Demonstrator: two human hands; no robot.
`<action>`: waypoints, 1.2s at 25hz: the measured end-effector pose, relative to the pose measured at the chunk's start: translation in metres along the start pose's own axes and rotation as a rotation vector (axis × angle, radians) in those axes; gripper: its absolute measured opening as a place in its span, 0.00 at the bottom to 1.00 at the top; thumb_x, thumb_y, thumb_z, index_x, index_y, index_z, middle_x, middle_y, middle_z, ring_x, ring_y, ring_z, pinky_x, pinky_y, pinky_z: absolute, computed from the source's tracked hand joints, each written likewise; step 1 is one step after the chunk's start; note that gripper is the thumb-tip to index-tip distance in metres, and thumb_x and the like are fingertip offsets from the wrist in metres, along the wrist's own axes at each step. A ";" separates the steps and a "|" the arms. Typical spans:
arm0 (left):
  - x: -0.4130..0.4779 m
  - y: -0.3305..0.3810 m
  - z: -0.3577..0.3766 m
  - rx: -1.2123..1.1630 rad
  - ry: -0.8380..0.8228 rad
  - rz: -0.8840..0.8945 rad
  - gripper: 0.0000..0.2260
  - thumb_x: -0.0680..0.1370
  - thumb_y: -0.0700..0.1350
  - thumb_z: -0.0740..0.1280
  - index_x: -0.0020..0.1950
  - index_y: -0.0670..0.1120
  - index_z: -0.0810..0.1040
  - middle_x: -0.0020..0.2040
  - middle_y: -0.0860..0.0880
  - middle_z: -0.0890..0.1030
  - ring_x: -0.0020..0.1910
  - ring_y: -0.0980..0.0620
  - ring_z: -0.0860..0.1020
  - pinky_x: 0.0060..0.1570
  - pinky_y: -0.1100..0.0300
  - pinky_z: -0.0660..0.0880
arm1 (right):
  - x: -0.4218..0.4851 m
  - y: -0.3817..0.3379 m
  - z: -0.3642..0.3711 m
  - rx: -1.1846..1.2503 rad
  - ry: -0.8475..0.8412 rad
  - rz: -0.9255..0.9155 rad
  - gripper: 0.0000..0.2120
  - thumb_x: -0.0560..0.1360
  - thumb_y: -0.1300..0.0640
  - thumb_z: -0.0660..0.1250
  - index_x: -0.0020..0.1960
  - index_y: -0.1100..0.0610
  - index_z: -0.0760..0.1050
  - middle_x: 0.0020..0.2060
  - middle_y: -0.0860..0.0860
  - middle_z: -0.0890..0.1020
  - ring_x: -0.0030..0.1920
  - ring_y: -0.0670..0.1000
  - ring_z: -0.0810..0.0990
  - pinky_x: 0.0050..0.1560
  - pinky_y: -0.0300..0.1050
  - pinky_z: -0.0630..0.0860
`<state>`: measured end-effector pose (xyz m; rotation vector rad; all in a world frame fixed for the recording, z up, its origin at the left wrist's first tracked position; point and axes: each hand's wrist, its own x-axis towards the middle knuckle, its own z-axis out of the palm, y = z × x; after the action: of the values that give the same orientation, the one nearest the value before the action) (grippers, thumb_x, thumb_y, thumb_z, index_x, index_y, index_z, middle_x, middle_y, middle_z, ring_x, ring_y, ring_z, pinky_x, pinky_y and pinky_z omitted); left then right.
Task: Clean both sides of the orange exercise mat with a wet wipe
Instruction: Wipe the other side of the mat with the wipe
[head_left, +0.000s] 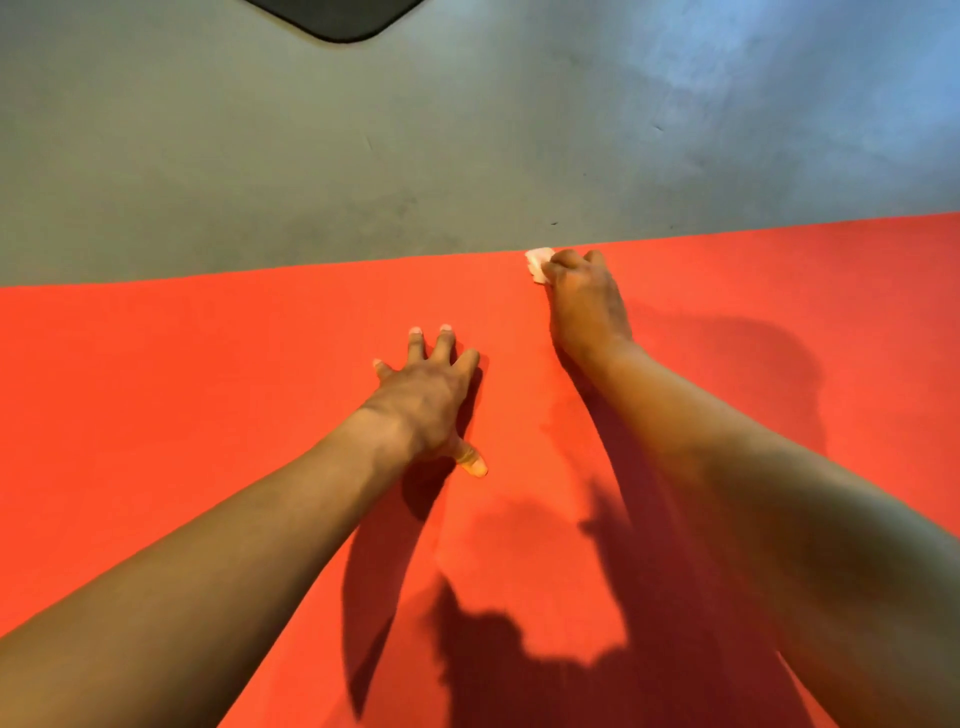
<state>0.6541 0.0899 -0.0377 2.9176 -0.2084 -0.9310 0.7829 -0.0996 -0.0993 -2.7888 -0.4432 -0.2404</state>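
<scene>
Floor (260, 171): grey, matte, faint scuffs and small dark specks; lies beyond the fingers (445, 345) of the left hand (426, 400) and of the right hand (584, 301). Pale bluish light patch (779, 67) far beyond, right of the right fingers. Dark flat object (337, 21), rounded corner, partly out of view, well beyond the left fingers.

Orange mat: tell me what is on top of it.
On the mat rest both hands: the left hand, spread flat, and the right hand, gripping a white wipe at the far edge. Part of the wipe is hidden inside that grip.
</scene>
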 end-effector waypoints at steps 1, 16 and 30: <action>0.000 0.001 0.000 -0.007 -0.002 -0.006 0.62 0.54 0.67 0.81 0.78 0.49 0.52 0.82 0.46 0.43 0.80 0.33 0.43 0.65 0.21 0.59 | 0.004 0.007 0.002 0.021 0.017 0.144 0.13 0.79 0.60 0.58 0.57 0.57 0.79 0.55 0.54 0.79 0.51 0.55 0.73 0.54 0.46 0.74; -0.008 -0.001 0.007 -0.104 0.043 -0.056 0.60 0.55 0.64 0.82 0.78 0.48 0.55 0.83 0.50 0.40 0.81 0.39 0.42 0.70 0.25 0.55 | -0.025 -0.026 0.008 0.043 -0.006 0.068 0.13 0.76 0.64 0.60 0.53 0.56 0.82 0.50 0.53 0.81 0.50 0.58 0.74 0.46 0.51 0.73; -0.089 0.026 0.084 0.009 0.321 -0.164 0.28 0.82 0.61 0.60 0.77 0.48 0.61 0.77 0.45 0.61 0.75 0.39 0.61 0.66 0.40 0.68 | -0.145 -0.070 -0.021 0.404 0.003 0.231 0.13 0.71 0.68 0.63 0.47 0.56 0.84 0.47 0.56 0.85 0.51 0.61 0.82 0.54 0.54 0.77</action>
<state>0.5305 0.0754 -0.0520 3.0717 0.0477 -0.4634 0.6218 -0.0833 -0.0912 -2.4126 -0.1445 -0.0892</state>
